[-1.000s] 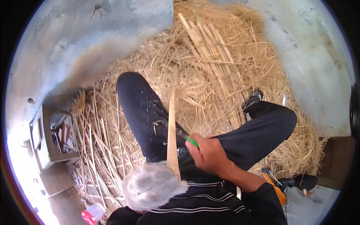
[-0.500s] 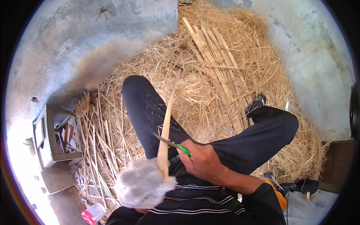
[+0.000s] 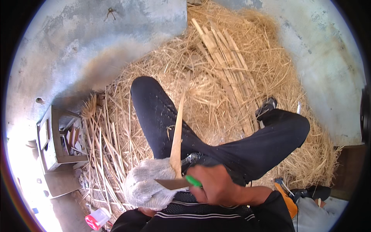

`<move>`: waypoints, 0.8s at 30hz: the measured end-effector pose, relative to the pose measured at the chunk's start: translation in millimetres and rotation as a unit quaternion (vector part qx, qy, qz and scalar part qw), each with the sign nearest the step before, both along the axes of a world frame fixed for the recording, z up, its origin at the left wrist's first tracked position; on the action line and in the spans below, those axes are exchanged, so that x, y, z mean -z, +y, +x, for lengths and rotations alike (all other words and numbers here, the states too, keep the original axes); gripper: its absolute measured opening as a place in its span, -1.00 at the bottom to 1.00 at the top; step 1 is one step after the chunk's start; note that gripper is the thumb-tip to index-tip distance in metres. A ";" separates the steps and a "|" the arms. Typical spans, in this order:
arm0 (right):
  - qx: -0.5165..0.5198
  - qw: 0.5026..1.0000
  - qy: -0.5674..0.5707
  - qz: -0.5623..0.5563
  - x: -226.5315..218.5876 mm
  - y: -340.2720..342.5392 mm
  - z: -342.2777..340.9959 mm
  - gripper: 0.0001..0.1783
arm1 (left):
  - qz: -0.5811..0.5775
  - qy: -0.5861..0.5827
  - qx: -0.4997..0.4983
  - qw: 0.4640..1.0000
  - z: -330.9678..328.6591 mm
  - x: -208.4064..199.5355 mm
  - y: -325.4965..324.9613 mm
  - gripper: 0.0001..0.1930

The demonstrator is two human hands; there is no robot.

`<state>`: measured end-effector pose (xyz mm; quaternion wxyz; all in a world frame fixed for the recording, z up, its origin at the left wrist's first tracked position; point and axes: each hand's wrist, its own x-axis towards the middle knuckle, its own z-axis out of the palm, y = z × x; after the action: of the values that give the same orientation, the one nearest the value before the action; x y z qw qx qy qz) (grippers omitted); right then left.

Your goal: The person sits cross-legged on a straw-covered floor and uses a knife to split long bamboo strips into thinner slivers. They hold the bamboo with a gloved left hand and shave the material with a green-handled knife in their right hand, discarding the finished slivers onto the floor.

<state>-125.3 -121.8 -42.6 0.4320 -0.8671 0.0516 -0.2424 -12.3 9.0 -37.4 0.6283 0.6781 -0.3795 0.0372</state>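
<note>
A greyish-white knitted work glove covers my left hand [image 3: 148, 183], which is closed round the lower end of a long pale split-bamboo strip [image 3: 177, 135]. The strip slants up between my knees and narrows to a point at its far end. My bare right hand [image 3: 216, 185] grips a knife [image 3: 172, 183] by its green handle. Pointing left, the blade lies across the base of the strip, close to the glove; whether it touches the strip I cannot tell. The fingertips of the gloved hand are hidden.
Straw-like shavings [image 3: 270, 62] cover the floor, with a bundle of bamboo slats [image 3: 228, 65] ahead. On the left are thin sticks [image 3: 101, 147], a wooden frame stand [image 3: 71, 159] and a red-lidded plastic jar [image 3: 101, 217]. Walls [image 3: 96, 38] rise behind. An orange object [image 3: 288, 201] lies right.
My right hand and the knife have come down along the strip toward my body, from mid-strip to its base near the glove. The gloved hand still holds the strip.
</note>
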 end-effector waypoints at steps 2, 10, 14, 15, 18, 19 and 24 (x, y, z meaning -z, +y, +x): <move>-0.001 1.000 0.015 -0.007 -1.0 -1.2 1.1 -0.74 | -0.008 0.007 0.002 1.000 -1.7 0.9 -0.9 -0.75; -0.003 0.998 0.023 0.059 -14.0 1.6 -0.2 -0.75 | -0.028 0.037 -0.015 0.999 -0.2 3.5 2.9 -0.73; -0.010 0.999 0.019 0.042 -9.4 5.6 1.8 -0.75 | -0.013 0.080 -0.032 0.996 -1.4 9.4 11.2 -0.71; 0.012 0.999 0.021 0.025 -5.4 7.0 3.7 -0.77 | -0.010 0.086 -0.031 0.996 -0.8 11.2 12.5 -0.70; 0.095 0.991 0.093 -0.017 25.7 -7.7 19.3 -0.83 | -0.059 -0.002 0.060 0.997 4.2 10.3 3.7 -0.72; 0.136 0.977 0.162 -0.023 43.5 -18.5 26.0 -0.85 | -0.025 -0.006 0.102 0.994 8.1 4.6 7.0 -0.70; 0.101 0.992 0.075 -0.010 27.0 -16.3 19.8 -0.84 | -0.053 0.038 0.027 0.997 -2.4 2.5 -1.5 -0.65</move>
<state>-105.5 -138.1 -69.7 0.3912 -0.8777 0.1687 -0.2195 -14.7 7.4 -39.9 0.6783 0.6341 -0.3710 0.0148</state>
